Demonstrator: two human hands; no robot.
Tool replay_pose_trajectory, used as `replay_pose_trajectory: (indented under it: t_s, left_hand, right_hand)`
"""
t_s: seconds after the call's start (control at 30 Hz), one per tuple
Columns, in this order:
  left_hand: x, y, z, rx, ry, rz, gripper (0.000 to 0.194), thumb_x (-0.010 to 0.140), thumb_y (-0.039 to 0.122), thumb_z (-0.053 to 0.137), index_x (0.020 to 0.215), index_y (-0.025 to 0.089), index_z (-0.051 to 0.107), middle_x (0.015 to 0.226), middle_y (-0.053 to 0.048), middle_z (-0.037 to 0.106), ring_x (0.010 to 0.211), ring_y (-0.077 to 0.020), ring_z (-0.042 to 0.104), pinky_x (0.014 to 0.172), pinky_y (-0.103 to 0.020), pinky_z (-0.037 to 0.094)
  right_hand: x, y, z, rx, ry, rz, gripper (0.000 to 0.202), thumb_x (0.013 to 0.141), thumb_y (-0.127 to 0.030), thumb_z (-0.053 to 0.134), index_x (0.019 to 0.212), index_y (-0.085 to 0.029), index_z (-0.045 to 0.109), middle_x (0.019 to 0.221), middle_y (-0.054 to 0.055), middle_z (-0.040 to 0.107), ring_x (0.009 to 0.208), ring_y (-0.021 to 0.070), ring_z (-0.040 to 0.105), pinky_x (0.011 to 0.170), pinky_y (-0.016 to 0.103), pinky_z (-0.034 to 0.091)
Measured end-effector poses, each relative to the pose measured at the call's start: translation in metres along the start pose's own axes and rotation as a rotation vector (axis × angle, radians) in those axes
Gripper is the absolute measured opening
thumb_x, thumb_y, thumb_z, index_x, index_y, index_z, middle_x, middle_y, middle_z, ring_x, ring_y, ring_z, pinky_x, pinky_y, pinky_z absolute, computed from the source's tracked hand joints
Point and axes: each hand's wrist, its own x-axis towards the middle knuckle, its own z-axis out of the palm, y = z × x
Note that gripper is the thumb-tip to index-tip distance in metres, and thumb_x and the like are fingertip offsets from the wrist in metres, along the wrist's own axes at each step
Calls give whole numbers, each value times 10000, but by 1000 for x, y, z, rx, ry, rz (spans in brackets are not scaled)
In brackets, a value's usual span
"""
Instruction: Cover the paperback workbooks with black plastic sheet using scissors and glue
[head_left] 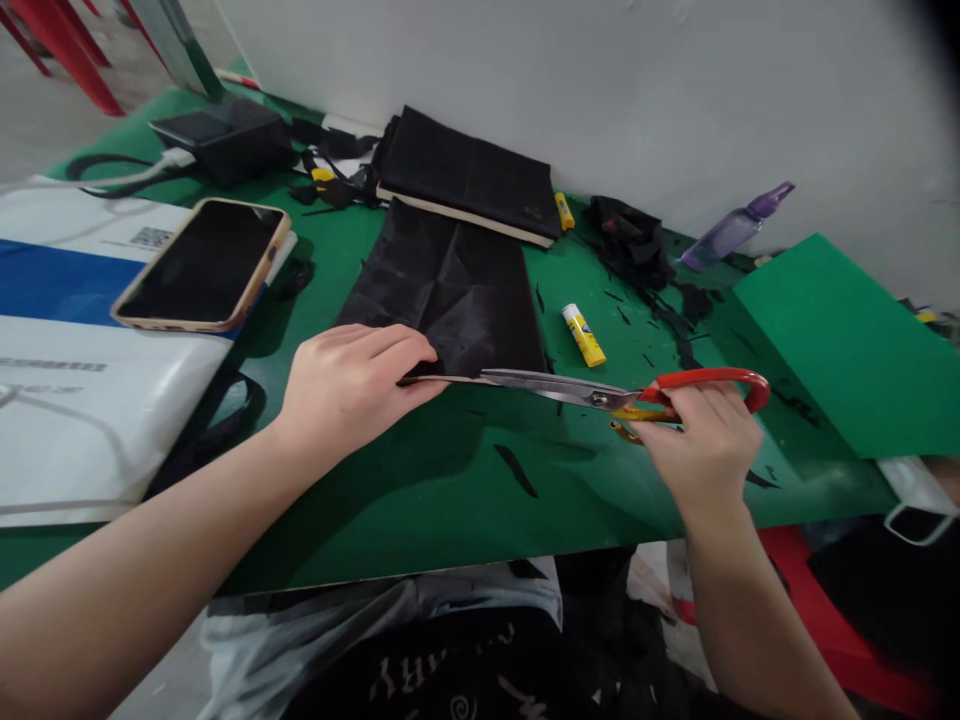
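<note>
A creased black sheet (465, 290) lies towards the middle of the green table, its far end under a black-covered block (472, 175) with a pale edge. My left hand (360, 380) pinches the sheet's near edge at its left corner, thumb below and fingers on top. In my right hand (705, 435) is a pair of scissors (555, 388) with red and yellow handles. The blades point left, nearly together, and their tips lie along the sheet's near edge. Beyond the scissors lies a yellow glue stick (583, 335) with a white cap.
On the left, a phone (202, 265) rests on a white and blue plastic mailer (67, 400). Behind it stands a black box (225, 140) with a cable. Crumpled black scraps (630, 240), a purple spray bottle (739, 228) and a green board (855, 345) occupy the right side.
</note>
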Motion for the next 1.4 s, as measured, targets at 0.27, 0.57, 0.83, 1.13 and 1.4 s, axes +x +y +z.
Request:
replay_pose_trajectory:
  t_s: [0.27,0.57,0.83,1.13,1.4]
  left_hand:
    - [-1,0,0,8,4,3,92,826,290,669,850,203,650,838,17,745,704,-178,705,620,-299,519]
    - [0,-2,1,4,33,3,108,836,321,666,849,214,661,844,14,748,698,-175,699,613,-295,517]
    - [1,-1,0,13,34,-31,114,843,350,655,852,236,660,853,22,753,706,-191,705,588,-307,528]
    - [1,-1,-3,5,12,-68,108,853,341,632,856,243,679,863,6,756,713,-208,709,588,-332,536]
    - [0,-2,-3,0,37,-74,126,847,359,654,861,234,670,852,4,753,698,-195,704,586,-311,530]
  right_hand:
    - [-4,5,-8,58,8,155,195,726,-172,632,913,-201,586,771,30,612,657,179,538,691,350,460]
    - [-25,11,-8,-21,-135,277,255,701,-295,633,865,-221,452,791,43,528,786,254,527,713,396,412]
    - [-21,11,-9,-94,-81,231,432,655,-478,712,873,-231,433,808,59,490,801,280,502,716,448,397]
    - [-6,10,0,-273,192,-16,372,720,-504,700,817,-218,484,740,71,519,755,288,531,671,425,376]
    - [-6,20,15,-231,119,28,361,771,-537,654,796,-217,488,703,75,493,731,270,512,677,426,357]
